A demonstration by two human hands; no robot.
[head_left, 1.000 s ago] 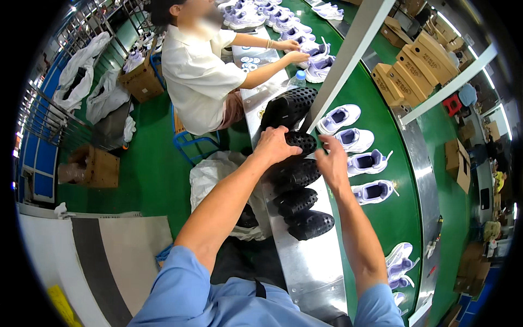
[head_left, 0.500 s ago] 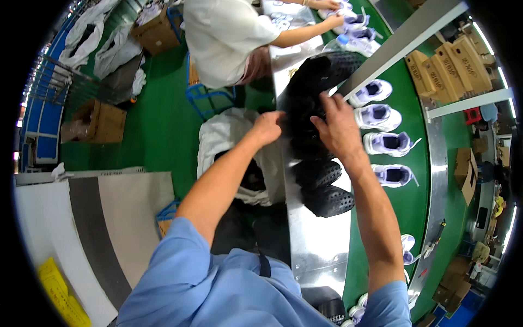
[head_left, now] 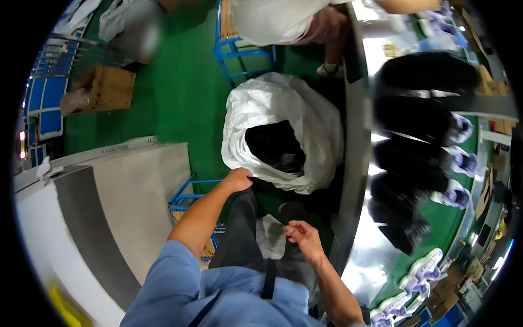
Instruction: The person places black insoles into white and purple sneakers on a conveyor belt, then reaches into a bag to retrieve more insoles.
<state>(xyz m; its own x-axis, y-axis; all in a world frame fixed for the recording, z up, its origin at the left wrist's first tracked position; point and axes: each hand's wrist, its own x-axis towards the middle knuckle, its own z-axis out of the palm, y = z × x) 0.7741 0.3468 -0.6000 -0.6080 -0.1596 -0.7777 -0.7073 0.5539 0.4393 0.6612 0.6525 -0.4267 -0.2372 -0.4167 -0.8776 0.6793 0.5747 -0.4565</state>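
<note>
A white woven sack [head_left: 321,122] stands on the floor in front of me, its mouth folded back around black contents [head_left: 275,144] that I cannot make out singly. My left hand [head_left: 238,180] is closed on the near left edge of the sack's rim. Over my lap, my right hand [head_left: 306,240] is loosely curled, fingers a little apart, with nothing visible in it. A white sheet-like piece [head_left: 271,237] lies behind its fingertips, between my legs. To the right, several black shoe-shaped pieces [head_left: 411,155] lie in a row on the metal bench [head_left: 362,256].
White and purple sneakers [head_left: 463,162] line the green surface beyond the bench. A co-worker's white top [head_left: 267,19] shows at the top, beside a blue-framed stool [head_left: 239,53]. Left are a grey board [head_left: 147,180] and a cardboard box [head_left: 111,87].
Both hands have left the bench side and come down left toward the sack. The left hand has taken its rim; the right has let go of the black pieces. My view has swung left.
</note>
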